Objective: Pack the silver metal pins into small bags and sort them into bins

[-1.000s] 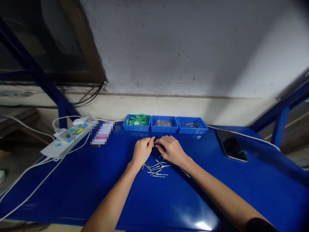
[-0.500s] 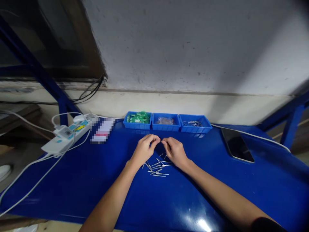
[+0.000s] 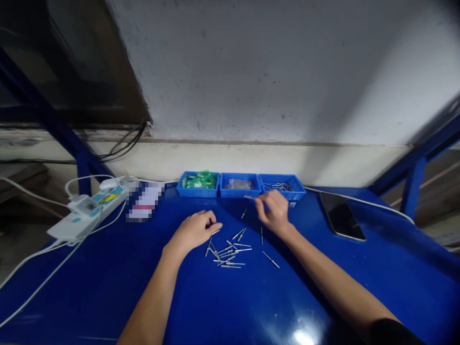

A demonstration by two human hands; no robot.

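Note:
My left hand point(image 3: 196, 230) is low over the blue tabletop, left of the loose pile, fingers loosely bent and thumb apart, with nothing visible in its grasp. A silver blind rivet lies by its thumb tip. My right hand point(image 3: 275, 211) is raised in front of the right bin, thumb and forefinger pinched on a small, blurred, silvery rivet point(image 3: 248, 197) that points left. Between and below the hands, several blind rivets point(image 3: 228, 254) lie in a loose heap. A few others lie apart, including one rivet point(image 3: 270, 259) to the lower right.
Three blue bins stand in a row by the wall: the left bin point(image 3: 197, 193) holds green plastic packaging, the middle bin point(image 3: 239, 193) clear bags, the right bin point(image 3: 298, 195) metal rivets. A phone point(image 3: 343, 216) lies right; a power strip point(image 3: 77, 218) with white cables lies left.
My hands, fingertips together above the pile before, have parted. The left moved left and down; the right moved right and up towards the right bin. More rivets are uncovered. The view shifted slightly.

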